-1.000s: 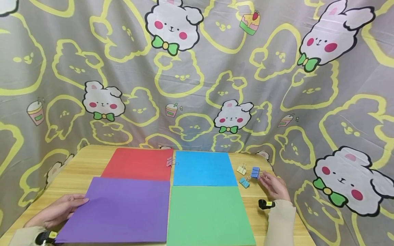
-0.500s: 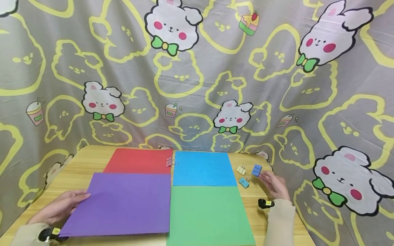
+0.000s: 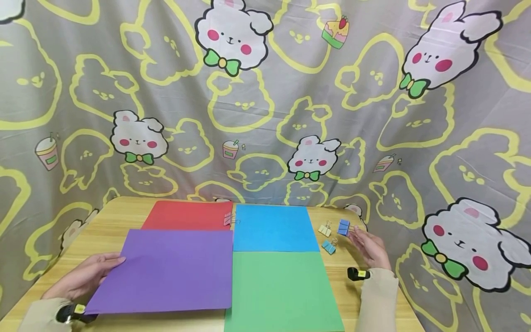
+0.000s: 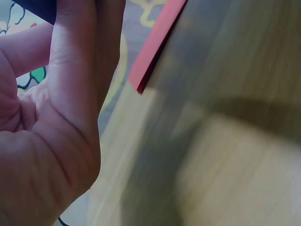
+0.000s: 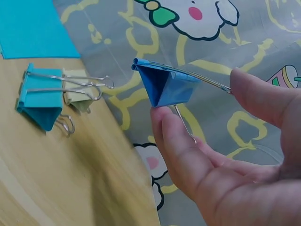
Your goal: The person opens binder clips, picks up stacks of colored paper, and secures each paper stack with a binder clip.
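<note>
My left hand (image 3: 89, 274) pinches the left edge of a purple sheet (image 3: 166, 272), thumb on top. The sheet is raised at an angle over the table, its front edge off the wood and its far side overlapping a red sheet (image 3: 188, 214). In the left wrist view only a dark corner of the purple sheet shows above the fingers. At the right, my right hand (image 3: 369, 246) holds a blue binder clip (image 5: 164, 84) by its wire handles, thumb on the upper one and fingers below. The clip's mouth points left, away from the palm, and it is up off the table.
A blue sheet (image 3: 274, 226) and a green sheet (image 3: 282, 290) lie on the wooden table (image 3: 103, 226). A pink binder clip (image 3: 227, 218) sits at the red sheet's right edge. Cream (image 3: 325, 229) and teal (image 3: 329, 247) binder clips lie right of the blue sheet. A patterned curtain (image 3: 257, 115) hangs behind.
My left hand has lifted the purple sheet and moved it slightly away and to the right. My right hand has raised the blue binder clip a little and turned it leftward.
</note>
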Motion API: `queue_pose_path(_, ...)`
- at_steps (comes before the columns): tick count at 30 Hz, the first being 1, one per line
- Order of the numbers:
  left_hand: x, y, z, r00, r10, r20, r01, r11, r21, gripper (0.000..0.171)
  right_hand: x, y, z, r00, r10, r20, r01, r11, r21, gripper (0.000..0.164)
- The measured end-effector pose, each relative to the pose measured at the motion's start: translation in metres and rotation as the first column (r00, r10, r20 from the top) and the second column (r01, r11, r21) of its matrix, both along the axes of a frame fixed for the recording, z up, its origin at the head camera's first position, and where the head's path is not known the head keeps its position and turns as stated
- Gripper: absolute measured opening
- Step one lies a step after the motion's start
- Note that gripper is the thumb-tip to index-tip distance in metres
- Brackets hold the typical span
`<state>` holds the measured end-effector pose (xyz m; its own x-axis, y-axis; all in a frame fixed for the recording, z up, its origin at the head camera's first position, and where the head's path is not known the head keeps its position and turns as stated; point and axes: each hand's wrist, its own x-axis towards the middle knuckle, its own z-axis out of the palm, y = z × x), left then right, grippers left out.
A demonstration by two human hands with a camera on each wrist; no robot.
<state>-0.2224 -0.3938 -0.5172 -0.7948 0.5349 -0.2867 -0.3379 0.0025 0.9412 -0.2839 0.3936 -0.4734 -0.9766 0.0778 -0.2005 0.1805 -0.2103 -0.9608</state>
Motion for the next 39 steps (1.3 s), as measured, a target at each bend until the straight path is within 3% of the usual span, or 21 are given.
queue_pose_path(3,-0.001,0.002,0.001,1.000,-0.005,-0.013,0.006,1.000,0.008,0.027,0.000,-0.001,0.000,1.000,0.025,-0.019,-0.025,1.000,-0.010,0.070)
queue_pose_path(5,-0.002,0.004,0.003,1.000,0.002,-0.028,-0.003,1.000,-0.016,0.027,0.000,-0.002,0.000,0.999,0.028,-0.025,-0.029,0.999,-0.035,0.065)
queue_pose_path(11,-0.004,0.014,0.007,0.994,0.062,-0.090,-0.079,0.978,-0.195,0.071,0.000,-0.004,0.003,1.000,0.023,-0.005,-0.024,0.990,-0.141,0.012)
queue_pose_path(15,-0.006,0.020,0.010,0.991,0.081,-0.104,-0.103,0.970,-0.221,0.077,0.000,-0.007,0.005,0.999,0.035,-0.012,-0.036,0.985,-0.168,0.015)
queue_pose_path(18,-0.008,0.024,0.013,0.990,0.091,-0.107,-0.110,0.976,-0.188,0.068,-0.001,-0.008,0.006,0.998,0.052,-0.029,-0.056,0.985,-0.161,0.022)
queue_pose_path(24,-0.011,0.031,0.014,0.990,0.111,-0.090,-0.118,0.990,-0.077,0.021,-0.002,-0.010,0.007,0.998,0.063,-0.026,-0.067,0.984,-0.166,0.013)
queue_pose_path(39,-0.016,0.043,0.019,0.986,0.122,-0.117,-0.123,0.992,0.001,0.021,-0.002,-0.014,0.011,0.994,0.105,-0.043,-0.109,0.986,-0.128,0.012)
